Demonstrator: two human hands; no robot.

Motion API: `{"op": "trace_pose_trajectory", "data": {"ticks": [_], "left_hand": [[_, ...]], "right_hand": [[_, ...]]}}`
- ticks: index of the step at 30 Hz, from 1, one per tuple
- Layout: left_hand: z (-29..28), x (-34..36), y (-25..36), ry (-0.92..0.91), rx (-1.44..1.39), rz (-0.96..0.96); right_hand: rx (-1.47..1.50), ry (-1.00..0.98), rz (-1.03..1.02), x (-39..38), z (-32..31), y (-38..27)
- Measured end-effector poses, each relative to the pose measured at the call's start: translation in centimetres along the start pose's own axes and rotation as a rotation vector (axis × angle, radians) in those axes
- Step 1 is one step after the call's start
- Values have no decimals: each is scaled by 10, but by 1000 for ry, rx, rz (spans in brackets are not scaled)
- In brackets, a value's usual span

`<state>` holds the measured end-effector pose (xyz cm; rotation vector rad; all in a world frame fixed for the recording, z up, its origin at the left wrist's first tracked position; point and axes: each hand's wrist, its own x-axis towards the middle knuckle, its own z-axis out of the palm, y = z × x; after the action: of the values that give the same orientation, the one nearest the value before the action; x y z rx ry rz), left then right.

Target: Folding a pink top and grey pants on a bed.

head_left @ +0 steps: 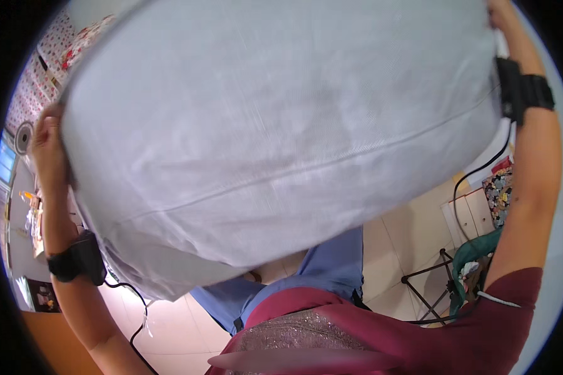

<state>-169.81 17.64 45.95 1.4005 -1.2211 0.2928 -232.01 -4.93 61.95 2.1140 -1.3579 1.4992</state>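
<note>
A large light grey cloth (pixel 281 125) hangs spread out in front of me, held up between both hands and filling most of the view. A seam runs slantwise across its lower part, and its lower left corner droops in creases. At the cloth's left edge, my left hand (pixel 50 147) has its fingers closed on the fabric. My right hand (pixel 499 14) is raised higher, at the upper right edge of the cloth. Its fingers are bent against that edge, partly cut off by the top of the picture. Whatever is behind the cloth is hidden.
Black bands with cabled devices circle both wrists. To the right stand a folding frame (pixel 428 294) with a green fabric bag (pixel 475 250) and a white cabinet (pixel 469 215). An orange-brown surface (pixel 56 340) lies lower left. Pale floor tiles (pixel 175 325) show below.
</note>
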Motion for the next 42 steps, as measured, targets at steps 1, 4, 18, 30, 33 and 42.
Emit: {"op": "trace_pose_trajectory", "data": {"ticks": [1, 4, 18, 30, 33, 42], "left_hand": [[19, -6, -13, -160, 98, 8], [112, -42, -64, -491, 312, -31], [365, -226, -187, -685, 426, -147], [264, -179, -169, -731, 241, -208], [158, -197, -161, -621, 412, -300], [18, -316, -182, -427, 674, -837]], "right_hand": [[-1, -33, 104, -17, 30, 35], [-120, -87, 238, -95, 138, 134], [-556, -581, 442, -292, 377, 311], [241, -569, 364, -295, 343, 316], [219, -548, 221, -329, 273, 280], [382, -445, 747, -494, 176, 148]]}}
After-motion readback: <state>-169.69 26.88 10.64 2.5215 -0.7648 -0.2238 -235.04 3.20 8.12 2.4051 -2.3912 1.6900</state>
